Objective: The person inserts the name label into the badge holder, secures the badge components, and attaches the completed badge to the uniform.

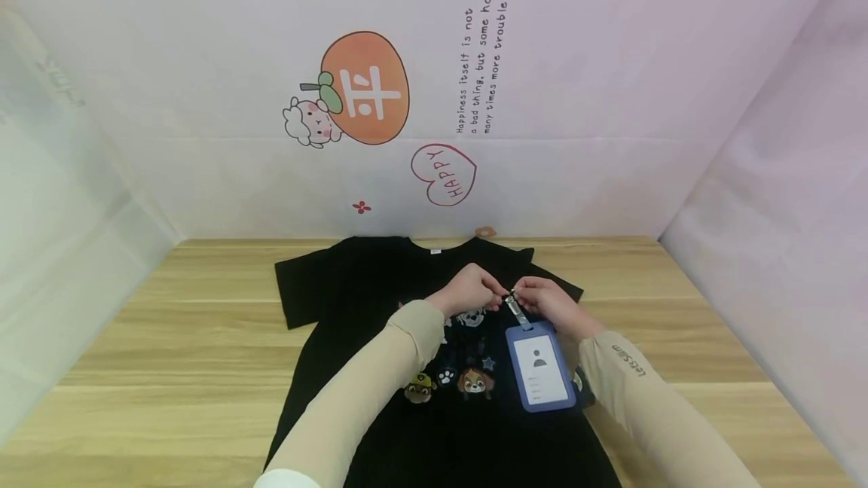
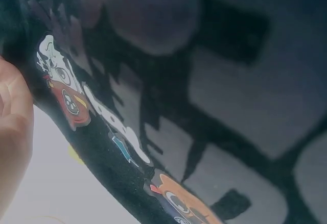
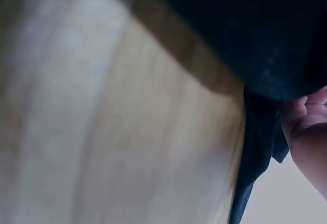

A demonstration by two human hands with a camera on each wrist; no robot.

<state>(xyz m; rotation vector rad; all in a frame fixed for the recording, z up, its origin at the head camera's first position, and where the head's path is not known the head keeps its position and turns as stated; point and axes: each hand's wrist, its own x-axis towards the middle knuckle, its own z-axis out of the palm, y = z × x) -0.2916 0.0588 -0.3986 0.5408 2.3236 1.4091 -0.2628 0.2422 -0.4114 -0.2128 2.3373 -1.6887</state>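
A black T-shirt (image 1: pixel 325 367) with cartoon dog prints lies spread out, collar toward the back. Over its right side hangs a blue badge holder (image 1: pixel 566 396), its white card showing a person icon. A strap with a metal clip (image 1: pixel 517 310) rises from the holder's top. At the clip's upper end, my right hand (image 1: pixel 551 304) pinches it between thumb and fingers. My left hand (image 1: pixel 472 289) meets it from the other side, its fingertips pinching what looks like shirt cloth; the exact grip is too small to see. Part of the left hand (image 2: pixel 13 132) shows beside the printed cloth in the left wrist view.
The shirt lies on a wood-grain table (image 1: pixel 169 367). Behind it stands a white printed backdrop (image 1: pixel 556 96), with pale curtains (image 1: pixel 800 209) at both sides. Table surface (image 3: pixel 153 132) fills much of the right wrist view, below dark cloth.
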